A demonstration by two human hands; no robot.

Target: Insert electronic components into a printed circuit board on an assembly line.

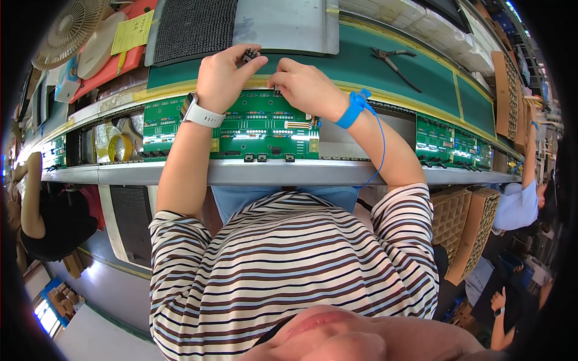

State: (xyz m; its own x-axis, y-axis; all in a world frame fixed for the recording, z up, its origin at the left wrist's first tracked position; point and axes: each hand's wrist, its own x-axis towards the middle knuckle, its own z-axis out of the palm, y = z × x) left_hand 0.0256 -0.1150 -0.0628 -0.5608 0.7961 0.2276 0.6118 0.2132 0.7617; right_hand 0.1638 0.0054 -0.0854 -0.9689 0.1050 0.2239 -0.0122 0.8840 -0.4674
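Note:
A green circuit board (256,144) lies on the conveyor rails in front of me, with small parts across it and several black parts along its near edge. Above its far edge, my left hand (226,72) is closed around a few small black electronic components (251,55). Beside it, my right hand (304,89) pinches at the board's far edge. A small black component (277,91) shows under those fingertips, partly covered by them. A white-strapped watch (203,114) is on my left wrist, and a blue wrist strap (354,109) with a cord is on my right.
Beyond the board sit a tray of black components (195,30) and a grey metal tray (283,27). Pliers (392,60) lie on the green mat. More circuit boards (448,144) stand along the rails at right. A tape roll (120,147) is at left. Co-workers are on both sides.

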